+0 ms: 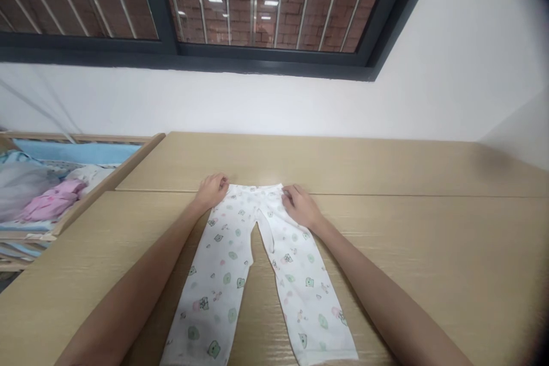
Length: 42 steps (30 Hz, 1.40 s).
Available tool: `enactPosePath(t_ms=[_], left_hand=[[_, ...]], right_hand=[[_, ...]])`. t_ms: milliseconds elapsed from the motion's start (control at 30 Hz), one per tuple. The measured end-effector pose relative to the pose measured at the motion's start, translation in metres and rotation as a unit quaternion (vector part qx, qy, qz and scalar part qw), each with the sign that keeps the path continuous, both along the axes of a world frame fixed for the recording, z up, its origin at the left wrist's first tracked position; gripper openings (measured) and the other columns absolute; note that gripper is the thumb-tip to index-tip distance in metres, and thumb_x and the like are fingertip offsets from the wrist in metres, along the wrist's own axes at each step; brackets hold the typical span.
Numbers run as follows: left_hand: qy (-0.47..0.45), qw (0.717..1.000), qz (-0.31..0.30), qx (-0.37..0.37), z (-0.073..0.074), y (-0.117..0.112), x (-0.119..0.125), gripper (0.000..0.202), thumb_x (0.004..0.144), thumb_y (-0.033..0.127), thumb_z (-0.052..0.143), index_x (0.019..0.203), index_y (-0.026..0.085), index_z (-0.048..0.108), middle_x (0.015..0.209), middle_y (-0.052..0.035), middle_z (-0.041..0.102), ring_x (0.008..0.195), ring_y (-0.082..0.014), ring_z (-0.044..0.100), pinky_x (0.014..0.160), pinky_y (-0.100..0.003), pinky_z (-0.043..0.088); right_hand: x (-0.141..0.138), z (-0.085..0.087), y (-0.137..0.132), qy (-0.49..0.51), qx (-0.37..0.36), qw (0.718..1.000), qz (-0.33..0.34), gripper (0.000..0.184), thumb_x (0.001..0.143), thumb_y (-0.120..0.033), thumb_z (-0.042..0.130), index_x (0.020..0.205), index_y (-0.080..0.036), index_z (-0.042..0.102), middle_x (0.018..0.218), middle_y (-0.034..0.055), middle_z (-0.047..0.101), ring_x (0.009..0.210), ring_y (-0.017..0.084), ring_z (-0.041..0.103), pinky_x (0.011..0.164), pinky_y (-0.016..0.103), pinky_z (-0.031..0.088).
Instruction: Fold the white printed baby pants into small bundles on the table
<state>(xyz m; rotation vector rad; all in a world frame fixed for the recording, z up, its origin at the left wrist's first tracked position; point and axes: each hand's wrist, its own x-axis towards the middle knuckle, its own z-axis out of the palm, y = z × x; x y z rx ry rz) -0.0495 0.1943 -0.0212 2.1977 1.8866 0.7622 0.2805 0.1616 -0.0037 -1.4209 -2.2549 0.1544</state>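
White pants [227, 257] printed with small green and pink figures lie spread on a wooden surface, waistband away from me and legs apart toward me. My left hand [213, 190] is at the left corner of the waistband, fingers curled and closed on its edge. At the right corner, my right hand [301, 206] has its fingers bent together on the fabric, pinching the waistband side. Part of the inner seam is folded over near the crotch. The leg hems reach the bottom of the view.
The light wooden tabletop [429, 251] has a seam running across it. To the left stands a wooden crib [109, 194] holding pink cloth [55, 200], white bedding and a blue liner. A white wall and a dark-framed barred window [274, 60] rise behind.
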Motion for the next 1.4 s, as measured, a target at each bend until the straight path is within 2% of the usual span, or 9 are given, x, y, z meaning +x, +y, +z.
enactPosePath(t_ms=[933, 1400], left_hand=[[-0.001, 1.0, -0.004, 0.015, 0.001, 0.0006, 0.001, 0.018, 0.093, 0.027, 0.049, 0.1, 0.02, 0.065, 0.094, -0.0078, 0.071, 0.095, -0.025, 0.063, 0.09, -0.038, 0.046], [-0.002, 1.0, -0.002, 0.015, 0.0009, -0.0002, 0.0024, 0.018, 0.093, 0.026, 0.048, 0.101, 0.021, 0.064, 0.102, -0.0075, 0.071, 0.097, -0.025, 0.063, 0.09, -0.039, 0.045]], right_hand=[[-0.0004, 0.0018, 0.0004, 0.003, -0.011, 1.0, -0.003, 0.026, 0.099, -0.026, 0.046, 0.118, -0.015, 0.062, 0.115, 0.0123, 0.067, 0.104, 0.024, 0.064, 0.096, 0.036, 0.047], [-0.001, 0.0054, 0.0005, -0.003, -0.013, 1.0, -0.009, 0.027, 0.098, -0.028, 0.046, 0.116, -0.017, 0.063, 0.112, 0.0113, 0.068, 0.103, 0.025, 0.064, 0.094, 0.036, 0.047]])
